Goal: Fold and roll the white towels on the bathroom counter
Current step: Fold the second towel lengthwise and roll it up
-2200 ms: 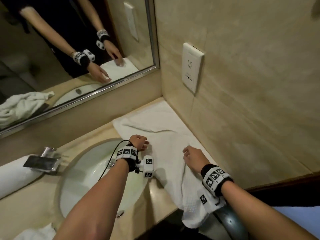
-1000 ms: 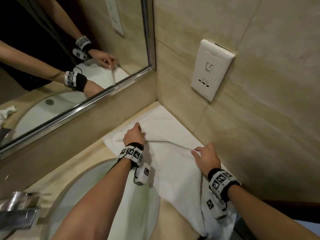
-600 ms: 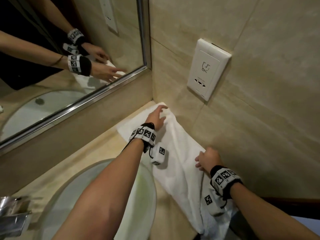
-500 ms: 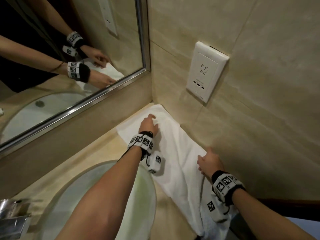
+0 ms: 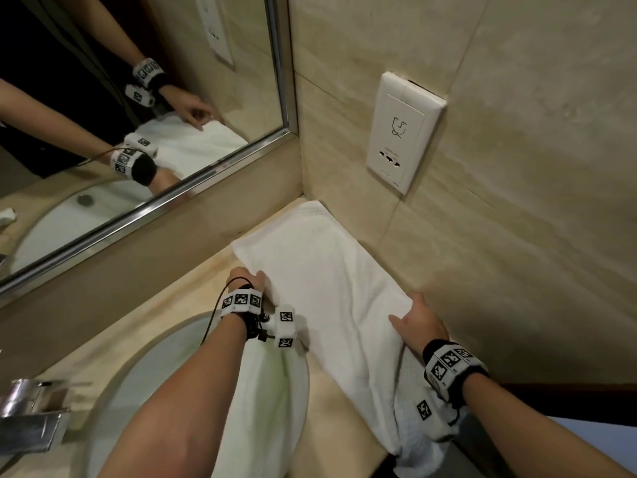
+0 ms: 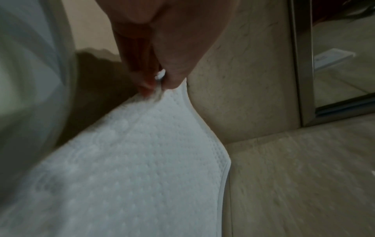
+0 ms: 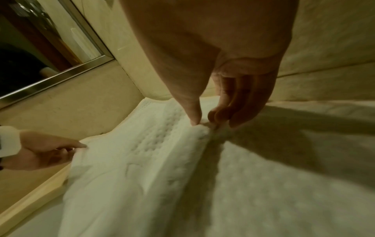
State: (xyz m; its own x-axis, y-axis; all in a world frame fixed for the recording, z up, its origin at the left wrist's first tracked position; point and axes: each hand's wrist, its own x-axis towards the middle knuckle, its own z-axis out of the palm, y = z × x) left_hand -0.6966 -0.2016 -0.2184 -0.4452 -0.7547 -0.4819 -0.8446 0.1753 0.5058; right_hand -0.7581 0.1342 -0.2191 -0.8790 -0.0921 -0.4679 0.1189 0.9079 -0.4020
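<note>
White towel (image 5: 331, 291), dotted waffle texture with a stitched hem, folded into a long narrow strip. Lies flat along the counter (image 5: 193, 288) right edge against the side wall, far end in the back right corner. Near end hangs crumpled over the counter's front edge.

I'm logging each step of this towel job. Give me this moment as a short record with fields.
towel: white towel lies along the counter by the wall, near end hanging over the front edge
left hand: left hand pinches the towel's left edge
right hand: right hand pinches the towel's right edge
sink: sink to the left of the towel
stage: folded lengthwise, not yet rolled
</note>
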